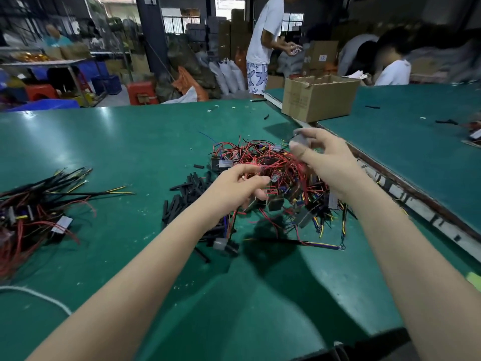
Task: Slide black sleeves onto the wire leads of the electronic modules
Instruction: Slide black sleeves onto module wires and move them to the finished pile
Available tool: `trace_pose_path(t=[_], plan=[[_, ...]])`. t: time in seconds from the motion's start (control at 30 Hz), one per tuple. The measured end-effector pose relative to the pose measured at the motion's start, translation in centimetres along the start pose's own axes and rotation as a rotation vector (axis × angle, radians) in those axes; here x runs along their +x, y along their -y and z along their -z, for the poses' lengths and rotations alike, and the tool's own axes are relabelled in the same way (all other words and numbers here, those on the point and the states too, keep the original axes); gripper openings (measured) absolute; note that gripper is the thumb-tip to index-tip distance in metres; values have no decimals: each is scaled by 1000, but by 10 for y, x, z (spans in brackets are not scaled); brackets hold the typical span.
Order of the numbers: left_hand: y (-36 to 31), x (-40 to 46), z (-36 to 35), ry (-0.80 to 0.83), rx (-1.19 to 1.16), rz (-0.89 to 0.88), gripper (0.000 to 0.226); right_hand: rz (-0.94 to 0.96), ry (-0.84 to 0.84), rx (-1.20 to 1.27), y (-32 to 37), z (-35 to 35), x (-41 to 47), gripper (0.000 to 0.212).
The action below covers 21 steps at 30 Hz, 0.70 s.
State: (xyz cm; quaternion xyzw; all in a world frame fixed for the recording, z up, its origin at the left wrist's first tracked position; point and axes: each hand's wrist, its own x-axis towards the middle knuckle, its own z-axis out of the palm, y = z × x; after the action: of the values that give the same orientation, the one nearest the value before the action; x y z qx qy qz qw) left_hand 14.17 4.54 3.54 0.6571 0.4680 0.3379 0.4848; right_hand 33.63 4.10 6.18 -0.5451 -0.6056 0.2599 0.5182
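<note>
The right hand (322,157) pinched a small grey module (302,138) between thumb and fingertips, lifted above the heap, while the left hand (240,188) curled its fingers into the red wires (281,162); whether it truly gripped one lead I could not tell. Both forearms reached forward from the near edge of the green table (117,142), left wrist low over the pile, right wrist raised and bent. Just beside the left hand lay loose black sleeves (182,196), touching the tangled pile of modules (286,194). Well apart to the left sat a sleeved bundle (39,204), seemingly finished work. Judging by the larger unsleeved heap, most of the job remained. Farther back stood a cardboard box (318,97).
</note>
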Motion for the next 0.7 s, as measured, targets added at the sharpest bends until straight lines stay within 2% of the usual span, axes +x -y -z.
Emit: trace_pose_path(t=[0.07, 0.1, 0.2, 0.23, 0.3, 0.47, 0.6, 0.7], plan=[[3, -3, 3, 20, -16, -5, 52, 166, -94, -312, 6, 6, 5, 37], [4, -5, 5, 38, -15, -17, 59, 208, -138, -326, 10, 10, 8, 36], [6, -7, 9, 67, -45, -36, 50, 221, 5, -219, 20, 11, 11, 31], [5, -7, 8, 70, -70, -25, 43, 194, -13, -127, 21, 9, 10, 29], [4, -7, 5, 65, -98, -26, 35, 164, -161, 86, 25, 6, 12, 28], [1, -9, 2, 29, -171, -122, 16, 183, -370, 140, 26, 5, 26, 26], [1, -6, 9, -94, -224, -70, 22, 48, -163, -96, 11, -2, 27, 33], [3, -4, 16, -141, -207, -52, 28, 29, -191, -99, 8, -1, 23, 35]])
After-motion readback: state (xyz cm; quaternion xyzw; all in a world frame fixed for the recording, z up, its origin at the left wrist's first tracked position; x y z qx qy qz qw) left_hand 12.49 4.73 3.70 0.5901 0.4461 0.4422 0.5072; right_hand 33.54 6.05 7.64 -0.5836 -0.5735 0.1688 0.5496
